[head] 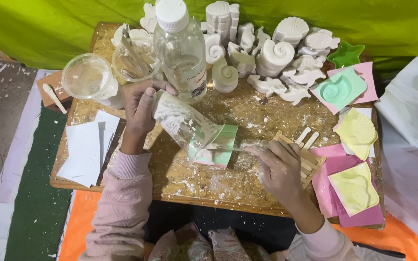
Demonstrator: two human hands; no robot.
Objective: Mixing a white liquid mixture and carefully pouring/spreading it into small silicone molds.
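2 hands busy mid-table: left hand (pixel 139 108) grips the tipped plastic cup (pixel 189 128) over the green mould (pixel 218 147), right hand (pixel 279 166) pinches a stick (pixel 233 148); scrape slowly, keep the cup steady

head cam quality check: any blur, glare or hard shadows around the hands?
Head view: lighting is even and soft, with only a faint shadow under the left hand on the wooden board. Slight motion blur on the stick in the right hand. Small highlights on the tilted plastic cup and the water bottle, nothing blown out. The white shell casts stay sharp.
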